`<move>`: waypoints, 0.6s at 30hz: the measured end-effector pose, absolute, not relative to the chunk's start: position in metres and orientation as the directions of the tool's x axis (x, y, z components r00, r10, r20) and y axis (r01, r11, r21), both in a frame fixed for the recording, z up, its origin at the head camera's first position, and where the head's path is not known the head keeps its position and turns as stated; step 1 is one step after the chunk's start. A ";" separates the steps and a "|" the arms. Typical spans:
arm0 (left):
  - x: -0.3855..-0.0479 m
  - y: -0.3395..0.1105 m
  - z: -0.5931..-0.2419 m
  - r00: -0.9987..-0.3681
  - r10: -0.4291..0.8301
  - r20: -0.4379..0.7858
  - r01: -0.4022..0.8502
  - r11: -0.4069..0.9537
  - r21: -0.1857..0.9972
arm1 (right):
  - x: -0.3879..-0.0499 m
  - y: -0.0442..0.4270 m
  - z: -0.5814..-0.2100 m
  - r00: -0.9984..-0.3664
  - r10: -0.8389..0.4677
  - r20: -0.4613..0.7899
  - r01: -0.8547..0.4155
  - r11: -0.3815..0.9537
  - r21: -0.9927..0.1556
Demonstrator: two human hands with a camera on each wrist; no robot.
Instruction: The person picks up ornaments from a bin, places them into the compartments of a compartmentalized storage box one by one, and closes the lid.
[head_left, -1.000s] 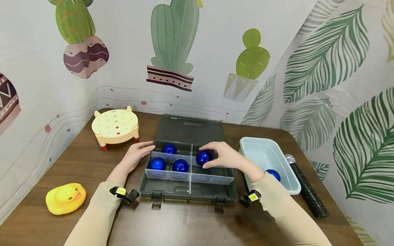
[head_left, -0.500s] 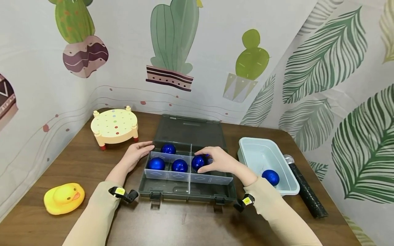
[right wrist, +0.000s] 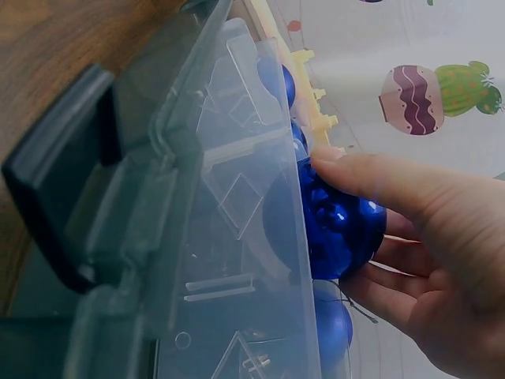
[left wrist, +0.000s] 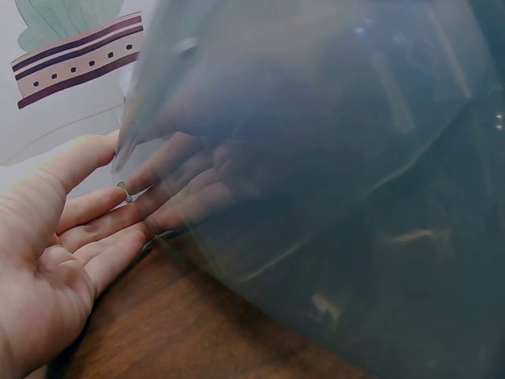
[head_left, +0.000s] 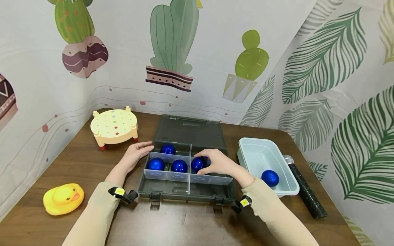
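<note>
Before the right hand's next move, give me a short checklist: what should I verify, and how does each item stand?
1. Lid open: ok, folded back behind the box.
2. Left hand at the box: ok, by its back left corner.
3. Right hand free: not ok, its fingers and thumb hold a blue ball.
4. Held ball resting on the compartment floor: cannot tell, its underside is not clearly visible.
5. Front divider standing: ok, upright in front of the held ball.
6. Another ball in the tub: ok, one blue ball lies there.
</note>
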State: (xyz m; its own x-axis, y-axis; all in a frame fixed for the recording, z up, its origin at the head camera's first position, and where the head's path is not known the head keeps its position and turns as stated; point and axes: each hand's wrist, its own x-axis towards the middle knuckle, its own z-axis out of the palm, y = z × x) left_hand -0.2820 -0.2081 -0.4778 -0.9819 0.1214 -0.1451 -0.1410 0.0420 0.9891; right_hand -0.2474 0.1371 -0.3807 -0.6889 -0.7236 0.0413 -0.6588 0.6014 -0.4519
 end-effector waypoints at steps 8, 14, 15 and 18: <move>-0.282 -0.207 -0.479 -0.979 0.125 -0.161 -0.155 0.055 0.986 | -0.246 0.135 -0.380 -0.685 -0.728 0.028 -0.664 0.609 -0.434; -0.282 -0.207 -0.478 -0.979 0.125 -0.160 -0.153 0.064 0.986 | -0.245 0.135 -0.380 -0.688 -0.726 0.023 -0.662 0.613 -0.431; -0.282 -0.208 -0.477 -0.979 0.123 -0.161 -0.154 0.064 0.986 | -0.245 0.135 -0.380 -0.690 -0.724 0.020 -0.656 0.613 -0.440; -0.282 -0.208 -0.477 -0.979 0.124 -0.164 -0.157 0.065 0.985 | -0.246 0.134 -0.379 -0.697 -0.717 0.005 -0.635 0.614 -0.469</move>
